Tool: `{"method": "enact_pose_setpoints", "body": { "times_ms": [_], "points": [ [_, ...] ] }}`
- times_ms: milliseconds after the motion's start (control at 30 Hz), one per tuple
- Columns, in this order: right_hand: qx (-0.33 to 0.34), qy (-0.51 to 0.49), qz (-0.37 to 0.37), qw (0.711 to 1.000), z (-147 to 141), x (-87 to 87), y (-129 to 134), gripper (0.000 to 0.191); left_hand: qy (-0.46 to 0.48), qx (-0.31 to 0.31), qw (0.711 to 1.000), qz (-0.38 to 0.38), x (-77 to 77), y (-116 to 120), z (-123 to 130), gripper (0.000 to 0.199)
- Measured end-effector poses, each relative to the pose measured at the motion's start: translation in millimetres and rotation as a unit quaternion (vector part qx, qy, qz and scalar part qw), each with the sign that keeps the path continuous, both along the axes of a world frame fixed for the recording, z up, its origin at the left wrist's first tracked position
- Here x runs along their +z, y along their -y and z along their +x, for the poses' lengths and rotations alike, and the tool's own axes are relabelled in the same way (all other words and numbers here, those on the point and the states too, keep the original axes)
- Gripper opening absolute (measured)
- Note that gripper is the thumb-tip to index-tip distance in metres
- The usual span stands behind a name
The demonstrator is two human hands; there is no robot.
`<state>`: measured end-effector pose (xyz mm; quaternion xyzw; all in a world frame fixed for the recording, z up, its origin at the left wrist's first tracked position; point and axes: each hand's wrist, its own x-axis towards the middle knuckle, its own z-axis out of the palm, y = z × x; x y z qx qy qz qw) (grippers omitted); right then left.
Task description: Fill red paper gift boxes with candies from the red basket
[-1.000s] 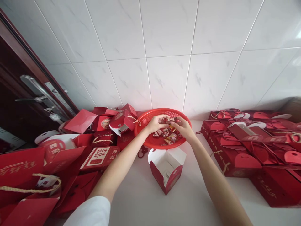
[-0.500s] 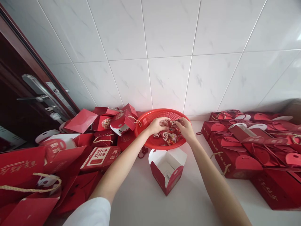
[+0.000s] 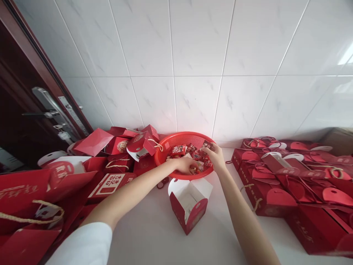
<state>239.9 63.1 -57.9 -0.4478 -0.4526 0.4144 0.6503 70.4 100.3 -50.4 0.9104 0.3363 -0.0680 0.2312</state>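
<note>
Lowers left hand into sweets, with packet at right fingertips

Has brought the left hand (image 3: 183, 165) down from above the pile to the near side of the red basket (image 3: 179, 176), deep among the wrapped sweets (image 3: 179, 149). Shows curled fingers there, partly hidden by the hand's own back; cannot tell from this angle whether closed on a sweet or only touching. Keeps the right hand (image 3: 217, 155) at the basket's right side, higher and farther from the wearer than the left, gripping a dark red packet (image 3: 207, 144) between thumb and fingers. Leaves a gap between both hands, filled with red, white and gold wrappers inside the basket.

Has an open box (image 3: 178, 212) just below both hands, nearer the wearer, standing on the pale worktop (image 3: 154, 235) with flaps spread and white inside. Reaches past a heap of red boxes (image 3: 93, 141) left of the left hand, some open, some with straw-coloured rope handles, close to the basket's left rim. Has rows of red boxes (image 3: 278, 198) well to the right of the right hand, many with rounded tabs and cords. Faces a white tiled wall (image 3: 195, 99) beyond both hands, with a dark door (image 3: 16, 70) far to the left.
</note>
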Motion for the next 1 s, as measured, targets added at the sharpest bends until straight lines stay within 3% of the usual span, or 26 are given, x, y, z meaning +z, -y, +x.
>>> {"method": "enact_pose_setpoints", "body": {
  "times_ms": [100,233,367,533,800,1000],
  "points": [
    [-0.024,0.012,0.003,1.000,-1,-1.2,-1,0.017,-0.080,-0.042,0.993,0.081,-6.7,4,11,0.050],
    [-0.044,0.025,-0.012,0.999,-1,-6.6,-6,0.018,-0.133,0.014,0.986,0.095,-8.3,0,16,0.032],
    [-0.035,0.033,-0.015,0.999,2,-9.6,-8,0.019,-0.053,0.116,0.985,0.118,-0.7,-9,8,0.032],
    [-0.025,0.041,-0.021,0.999,2,-5.7,-6,0.018,0.016,0.182,0.967,0.180,7.3,-15,0,0.032],
    [-0.034,0.056,-0.026,0.998,2,-3.9,-3,0.018,0.077,0.248,0.944,0.204,4.3,-16,1,0.031],
    [-0.033,0.067,-0.024,0.997,1,-5.7,-3,0.020,0.094,0.278,0.935,0.198,11.4,-12,1,0.029]
  ]
}}
